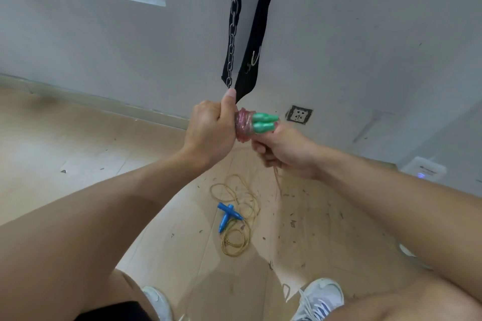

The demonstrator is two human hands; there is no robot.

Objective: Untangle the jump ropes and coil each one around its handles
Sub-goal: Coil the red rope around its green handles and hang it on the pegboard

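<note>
Head view is looking down past both forearms, and both hands are meeting out in front, at the middle of the picture. The left hand [208, 129] is curling tight around the green handles [263, 122], thumb sticking straight up, gripping the end hidden in the fist. The pink rope [243, 125] is sitting wound in a thick band around those two handles, right against the left knuckles, with the green tips poking out to the right. The right hand [283, 152] is sitting just below and to the right, fingers curled, pinching the loose tail of the pink rope, which is trailing down from it toward the floor [78, 143].

Down there, well below the hands, the yellow rope [236, 219] is lying in loose loops, with its blue handles [227, 215] crossing on top of it. White sneakers [319, 297] are showing at the bottom. A chain [233, 21] and a black strap [257, 34] are hanging against the wall behind the left thumb.
</note>
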